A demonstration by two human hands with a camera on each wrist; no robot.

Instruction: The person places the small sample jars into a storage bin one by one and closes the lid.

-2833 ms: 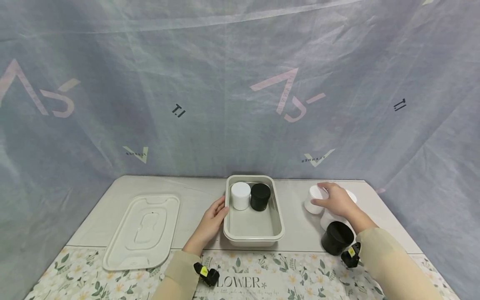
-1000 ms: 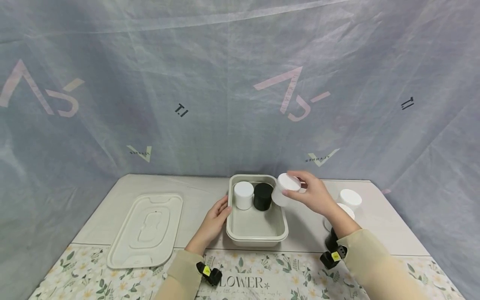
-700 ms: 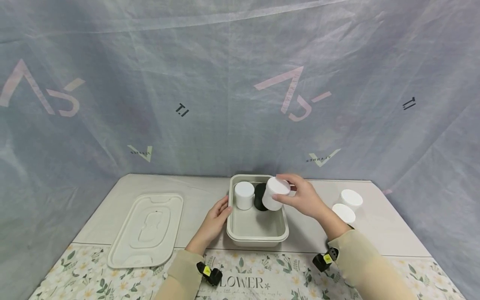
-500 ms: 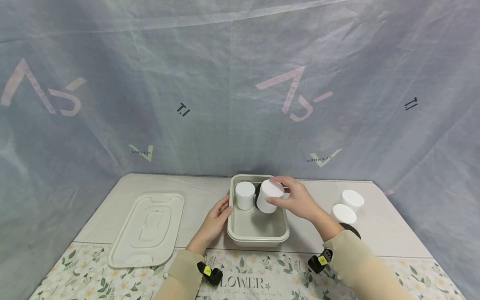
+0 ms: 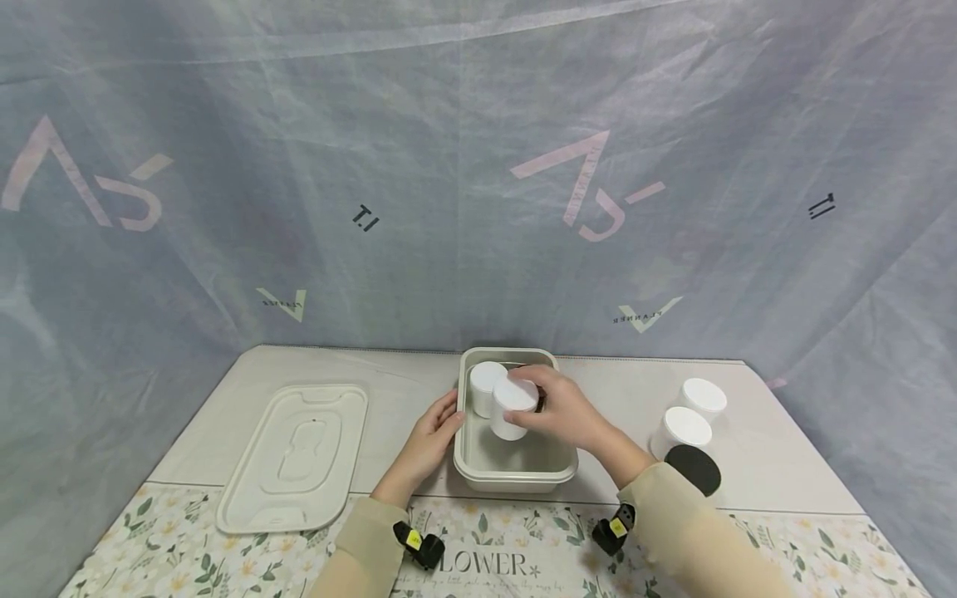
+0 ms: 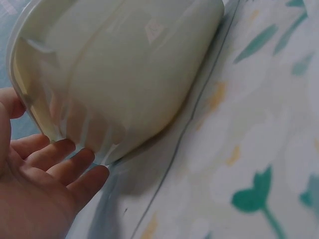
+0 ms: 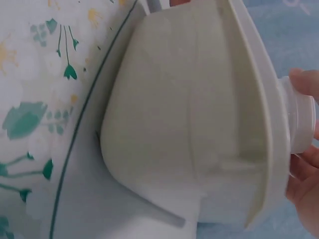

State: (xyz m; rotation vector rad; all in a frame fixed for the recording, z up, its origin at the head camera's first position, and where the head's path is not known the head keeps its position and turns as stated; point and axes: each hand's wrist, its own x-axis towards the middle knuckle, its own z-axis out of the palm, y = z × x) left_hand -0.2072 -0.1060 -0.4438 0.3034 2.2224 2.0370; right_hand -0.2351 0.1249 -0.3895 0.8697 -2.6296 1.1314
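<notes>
My right hand [image 5: 561, 409] grips a white jar [image 5: 514, 409] with thumb and fingers, over the inside of an off-white plastic bin [image 5: 516, 477]. The jar is upright and overlaps another white jar [image 5: 488, 380] inside the bin. A black jar in there is almost fully hidden behind my right hand. In the right wrist view the gripped jar [image 7: 301, 119] shows beyond the bin's rim. My left hand [image 5: 420, 444] holds the bin's left side, thumb at the rim. Its fingertips [image 6: 87, 180] lie against the outer wall in the left wrist view.
A matching flat lid [image 5: 299, 457] lies on the table to the left. At the right stand two white jars, one farther back [image 5: 704, 397] and one nearer [image 5: 684, 427], with a black jar [image 5: 694, 468] in front. A grey curtain [image 5: 449, 183] hangs behind the table.
My right hand has taken the white jar from the group at the right and carried it left over the bin, covering the black jar there. My left hand has stayed at the bin.
</notes>
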